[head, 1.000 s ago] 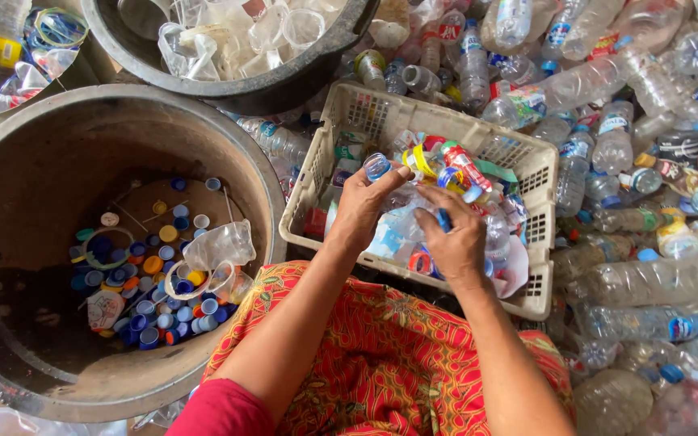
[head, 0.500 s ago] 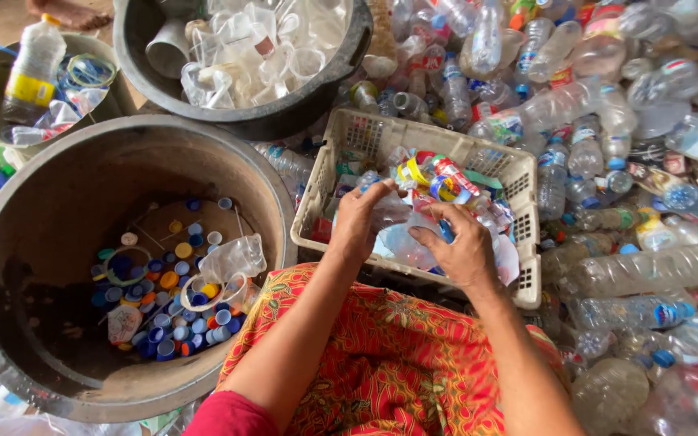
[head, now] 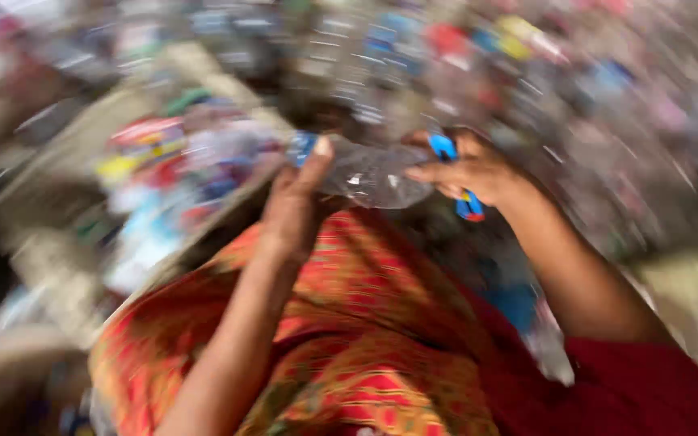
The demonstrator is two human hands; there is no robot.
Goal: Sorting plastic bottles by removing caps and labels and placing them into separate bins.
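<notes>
- You have a clear plastic bottle [head: 373, 173] held up between both hands, above your lap and off any carrying thing; its long axis runs roughly left to right across the view, tilted slightly down toward the right.
- Its blue cap [head: 302, 148] end points to your left hand [head: 296, 206], whose thumb lies along the bottle by the cap; the fingers there look wrapped around the neck end, grasping it.
- Your right hand [head: 470, 171] closes on the opposite, wider end, fingers curled over the bottle's body. A blue-handled tool [head: 456, 178] also sits in that hand; blur hides what kind it is.
- Both hands touch the bottle, so neither is nearer; the left has the cap end.
- Below the bottle lies your lap in a red and orange patterned cloth [head: 341, 355], with a plain red sleeve [head: 640, 387] at the lower right.
- To your left, a pale basket [head: 203, 73] with coloured scraps shows only as smear.
- Beyond and to the right, a heap of plastic bottles [head: 591, 89] fills the floor, too blurred to separate.
</notes>
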